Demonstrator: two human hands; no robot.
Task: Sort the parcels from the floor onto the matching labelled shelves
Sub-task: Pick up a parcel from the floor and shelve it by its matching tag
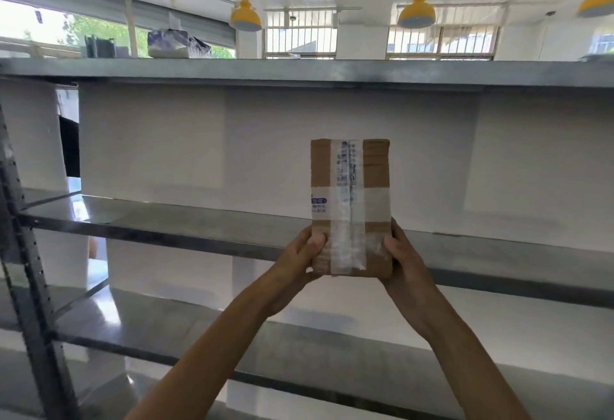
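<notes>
I see a grey metal rack filling the view, and its middle shelf runs behind a brown cardboard parcel. The parcel is held upright in the air before that shelf's front edge, below the top shelf. The left hand and right hand both grip the parcel's lower end, thumbs pressed on its taped face, the other fingers hidden behind. Clear tape crosses the box, and the blue print along the strip and on a white label at its left edge is too blurred for me to read.
</notes>
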